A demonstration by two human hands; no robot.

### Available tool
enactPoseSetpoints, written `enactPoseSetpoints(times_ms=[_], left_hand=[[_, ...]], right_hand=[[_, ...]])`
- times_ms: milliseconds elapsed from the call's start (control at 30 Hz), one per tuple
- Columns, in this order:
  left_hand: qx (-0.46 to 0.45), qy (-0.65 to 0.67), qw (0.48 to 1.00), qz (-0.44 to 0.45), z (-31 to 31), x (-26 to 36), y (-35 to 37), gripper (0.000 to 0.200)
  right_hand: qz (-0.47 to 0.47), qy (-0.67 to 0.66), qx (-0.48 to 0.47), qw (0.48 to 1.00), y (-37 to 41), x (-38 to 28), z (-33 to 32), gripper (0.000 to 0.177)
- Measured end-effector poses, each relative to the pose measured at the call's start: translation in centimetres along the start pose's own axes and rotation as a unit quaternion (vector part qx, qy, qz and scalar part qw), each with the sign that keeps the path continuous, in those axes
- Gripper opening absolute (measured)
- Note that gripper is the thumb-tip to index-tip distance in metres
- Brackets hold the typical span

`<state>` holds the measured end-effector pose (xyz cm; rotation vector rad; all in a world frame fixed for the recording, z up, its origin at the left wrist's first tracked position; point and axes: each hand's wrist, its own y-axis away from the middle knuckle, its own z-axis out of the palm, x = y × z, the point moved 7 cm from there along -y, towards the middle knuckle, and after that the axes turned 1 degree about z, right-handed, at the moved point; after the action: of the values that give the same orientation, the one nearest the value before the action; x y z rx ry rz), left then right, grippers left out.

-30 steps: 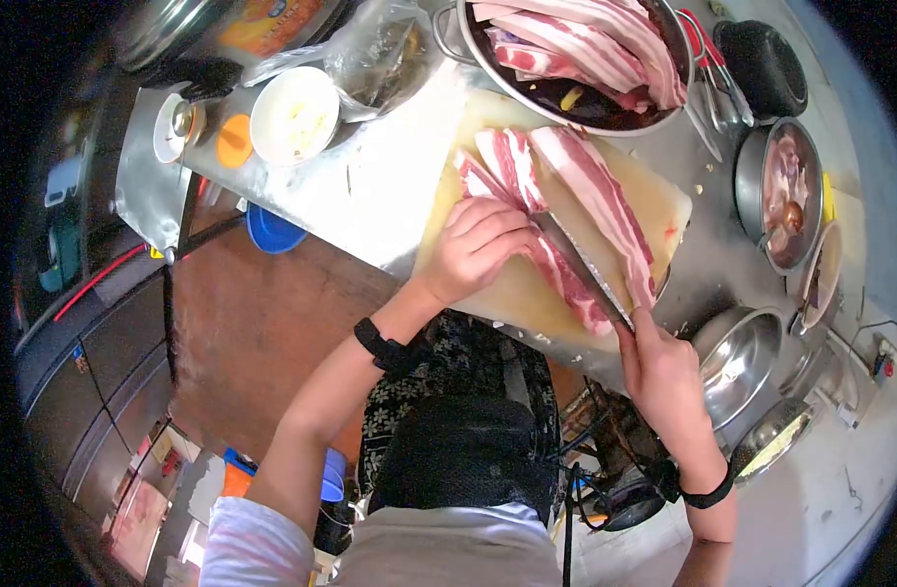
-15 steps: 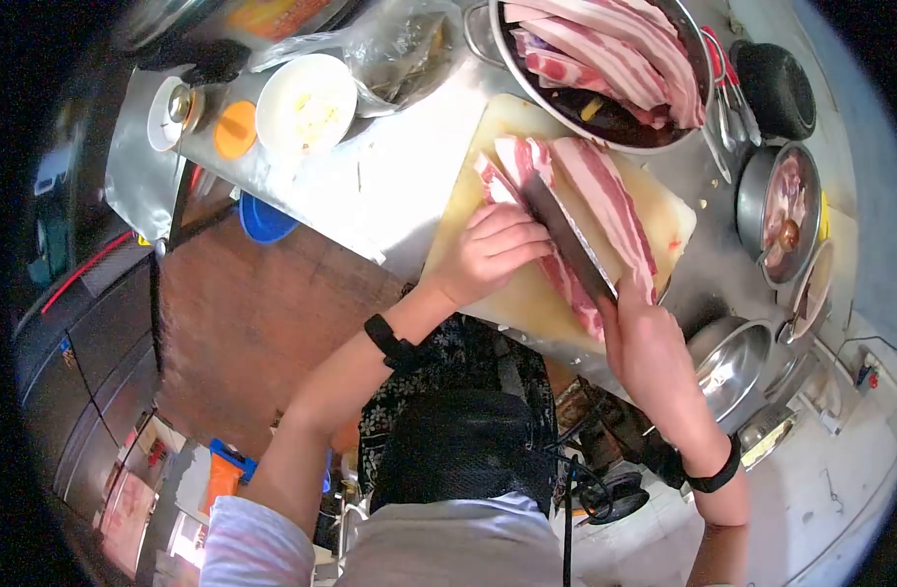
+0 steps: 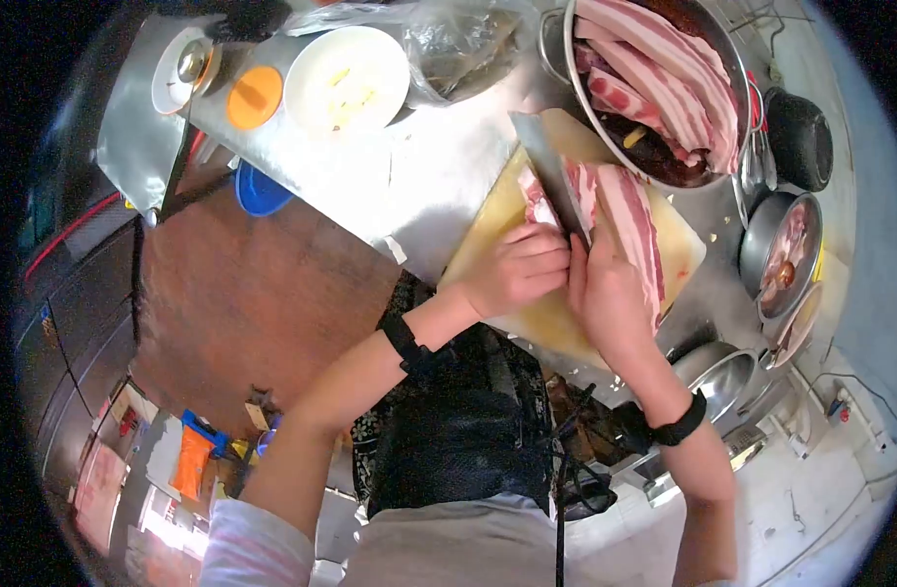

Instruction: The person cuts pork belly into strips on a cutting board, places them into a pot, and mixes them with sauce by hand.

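My right hand (image 3: 613, 303) is wrapped round the handle of a wide-bladed knife (image 3: 549, 171). Its blade stands on edge along a strip of pork belly, pointing toward the far side of the cutting board (image 3: 488, 227). Curled fingers of my left hand (image 3: 527, 269) press on the narrow pork belly piece (image 3: 538, 201) left of the blade, close beside my right thumb. Right of the knife lies a longer pork belly strip (image 3: 632, 215), part of it hidden by my right hand.
Beyond the board stands a pot (image 3: 654, 181) holding several pork belly strips. A white bowl (image 3: 302, 88), an orange lid (image 3: 254, 97) and a plastic bag (image 3: 463, 49) sit back left. Metal bowls (image 3: 727, 357) and a pan with meat (image 3: 762, 230) line the right side.
The knife and my right hand have moved left and toward the far side. My left hand has shifted slightly nearer to me along the meat, and the view has tilted a little.
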<state>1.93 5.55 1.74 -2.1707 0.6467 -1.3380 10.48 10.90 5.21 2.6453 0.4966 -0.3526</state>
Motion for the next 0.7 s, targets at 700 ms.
enactPoseSetpoints(times_ms=[700], left_hand=[[-0.065,-0.095,0.993,-0.03,0.2,2.4,-1.5,0.027]], right_hand=[[-0.017,-0.118,0.121,0.985,4.3,3.3,-6.7,0.012]])
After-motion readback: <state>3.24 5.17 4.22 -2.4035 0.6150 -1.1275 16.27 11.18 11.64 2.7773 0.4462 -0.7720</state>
